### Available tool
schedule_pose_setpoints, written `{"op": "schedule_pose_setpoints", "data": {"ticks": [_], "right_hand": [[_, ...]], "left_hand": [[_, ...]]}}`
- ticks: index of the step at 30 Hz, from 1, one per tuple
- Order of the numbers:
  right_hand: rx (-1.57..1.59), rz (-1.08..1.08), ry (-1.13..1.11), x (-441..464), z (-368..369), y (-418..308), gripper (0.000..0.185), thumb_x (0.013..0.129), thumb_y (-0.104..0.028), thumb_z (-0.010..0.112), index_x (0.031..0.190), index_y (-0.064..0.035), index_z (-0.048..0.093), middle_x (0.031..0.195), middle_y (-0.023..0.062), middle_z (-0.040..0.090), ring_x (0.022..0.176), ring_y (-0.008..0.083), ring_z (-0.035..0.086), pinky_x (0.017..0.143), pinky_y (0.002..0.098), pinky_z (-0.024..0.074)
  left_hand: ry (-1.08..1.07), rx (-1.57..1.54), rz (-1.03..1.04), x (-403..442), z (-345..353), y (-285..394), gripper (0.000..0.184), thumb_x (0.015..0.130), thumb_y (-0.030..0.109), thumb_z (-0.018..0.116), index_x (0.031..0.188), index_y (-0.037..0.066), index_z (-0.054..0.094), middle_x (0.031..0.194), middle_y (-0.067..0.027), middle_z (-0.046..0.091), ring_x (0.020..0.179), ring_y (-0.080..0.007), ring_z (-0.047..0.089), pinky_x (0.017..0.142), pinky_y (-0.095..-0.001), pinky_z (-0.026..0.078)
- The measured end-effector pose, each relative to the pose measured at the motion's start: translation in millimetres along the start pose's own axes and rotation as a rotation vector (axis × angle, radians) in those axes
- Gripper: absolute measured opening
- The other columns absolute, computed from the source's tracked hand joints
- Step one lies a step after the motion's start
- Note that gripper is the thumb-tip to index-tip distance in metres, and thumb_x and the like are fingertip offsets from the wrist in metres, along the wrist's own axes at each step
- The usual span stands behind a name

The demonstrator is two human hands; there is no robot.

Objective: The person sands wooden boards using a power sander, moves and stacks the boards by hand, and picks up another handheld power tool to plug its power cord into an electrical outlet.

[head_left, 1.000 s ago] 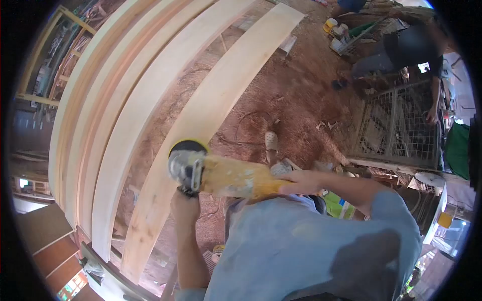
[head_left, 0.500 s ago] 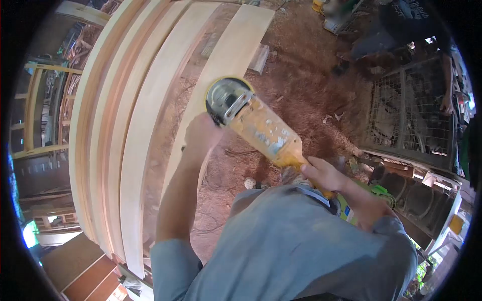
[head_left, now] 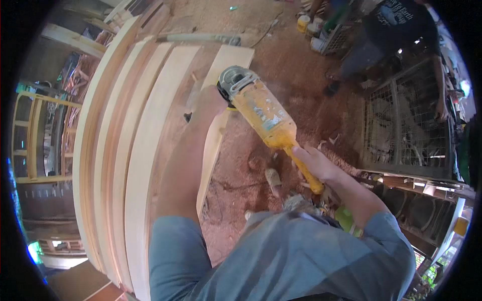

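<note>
A worn yellow angle grinder (head_left: 265,114) reaches diagonally across the middle, its grey metal head over the far part of a pale wooden plank (head_left: 232,56). The disc under the head is mostly hidden, with a bit of yellow rim showing; it appears to be at the plank's surface. Close beside the head, my left hand (head_left: 210,102) is closed at its side; the side handle is hidden inside the fingers. My right hand (head_left: 316,163) wraps the grinder's rear handle. Left of this plank lie several long pale boards (head_left: 168,90) side by side.
Reddish ground strewn with dust (head_left: 281,75) lies right of the plank. Another person in a dark shirt (head_left: 396,25) is at upper right, near a wire-mesh frame (head_left: 401,120). Buckets (head_left: 303,22) stand at the back. A grey pipe-like piece (head_left: 196,37) lies beyond the boards.
The grinder has moved forward along the plank, closer to its far end, with both hands still on it. My view has tilted up, showing more ground beyond the boards.
</note>
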State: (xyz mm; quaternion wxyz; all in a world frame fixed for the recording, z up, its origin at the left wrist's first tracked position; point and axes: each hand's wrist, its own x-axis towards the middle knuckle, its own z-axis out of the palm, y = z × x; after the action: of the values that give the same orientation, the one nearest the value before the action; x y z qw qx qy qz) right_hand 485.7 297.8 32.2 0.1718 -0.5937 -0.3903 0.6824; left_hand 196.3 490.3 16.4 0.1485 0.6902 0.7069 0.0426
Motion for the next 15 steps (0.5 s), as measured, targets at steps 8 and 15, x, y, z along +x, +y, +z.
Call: {"op": "schedule_pose_setpoints", "data": {"ticks": [8, 15], "right_hand": [[0.073, -0.167, -0.075, 66, -49, -27, 0.043, 0.103, -0.046, 0.049, 0.106, -0.0030, 0.053, 0.081, 0.0052, 0.058, 0.059, 0.0137, 0.059, 0.050, 0.0300, 0.0489], [0.104, -0.185, -0.012, 123, -60, -62, 0.047, 0.102, -0.048, 0.052, 0.108, -0.0009, 0.054, 0.082, 0.0055, 0.057, 0.056, 0.0143, 0.057, 0.048, 0.0299, 0.0486]], "left_hand": [[-0.031, 0.044, -0.059, 97, -13, 30, 0.034, 0.086, 0.030, 0.067, 0.105, 0.002, 0.074, 0.106, -0.0261, 0.071, 0.107, -0.0384, 0.068, 0.089, -0.0475, 0.054], [0.005, 0.093, 0.016, 163, -24, 38, 0.026, 0.084, 0.021, 0.066, 0.103, 0.005, 0.074, 0.113, -0.0205, 0.071, 0.110, -0.0366, 0.067, 0.092, -0.0471, 0.053]]}}
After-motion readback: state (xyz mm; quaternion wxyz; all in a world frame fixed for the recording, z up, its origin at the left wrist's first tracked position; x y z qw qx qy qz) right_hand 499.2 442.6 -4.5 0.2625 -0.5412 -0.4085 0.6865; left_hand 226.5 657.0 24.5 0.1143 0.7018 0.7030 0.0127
